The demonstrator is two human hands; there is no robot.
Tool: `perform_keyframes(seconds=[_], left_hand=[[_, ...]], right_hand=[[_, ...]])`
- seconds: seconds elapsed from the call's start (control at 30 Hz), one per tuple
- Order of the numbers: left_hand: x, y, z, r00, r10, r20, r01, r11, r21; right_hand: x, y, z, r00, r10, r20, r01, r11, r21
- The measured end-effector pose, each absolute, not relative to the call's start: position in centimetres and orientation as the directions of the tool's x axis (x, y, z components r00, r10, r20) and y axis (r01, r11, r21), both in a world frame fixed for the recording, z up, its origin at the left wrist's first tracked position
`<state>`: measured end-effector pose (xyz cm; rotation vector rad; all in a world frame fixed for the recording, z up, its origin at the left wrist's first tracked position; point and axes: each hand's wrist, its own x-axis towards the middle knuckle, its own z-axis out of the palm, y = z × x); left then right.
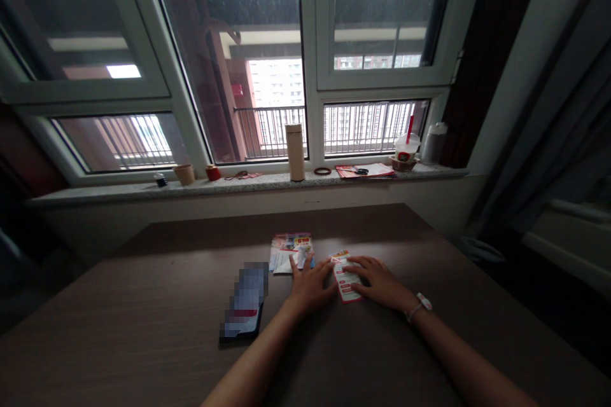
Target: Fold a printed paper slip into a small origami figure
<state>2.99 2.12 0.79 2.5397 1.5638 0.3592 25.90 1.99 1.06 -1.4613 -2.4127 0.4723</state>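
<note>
A narrow paper leaflet [347,283], white with red bars down its length and an orange-yellow top end, flat on the dark wood-grain surface [143,292], tilted with the far end leaning left. Across its upper half, the fingers [357,269] of the right hand [382,283]. Just beyond and to the left, a loose pile of glossy, colourful flyers [291,248] over a white sheet [281,262], edges uneven, print too small to read. Against the pile's near edge, the left hand [310,286], flat and spread.

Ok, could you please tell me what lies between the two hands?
In the head view, a narrow red-and-white printed paper strip lies there, between the left hand and the right hand.
</note>
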Motion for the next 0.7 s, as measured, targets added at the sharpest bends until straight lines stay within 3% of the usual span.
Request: perform_keyframes(seconds=[0.3,0.7], left_hand=[[3.07,2.16,0.68,0.428,0.894,0.132,0.874,-0.447,0.191],[3.08,2.19,0.41,0.431,0.889,0.158,0.861,-0.457,0.222]], right_hand=[[25.99,2.12,0.75,-0.446,0.892,0.071,0.800,0.433,-0.414],[26.05,2.10,0.78,-0.453,0.890,0.058,0.796,0.433,-0.423]])
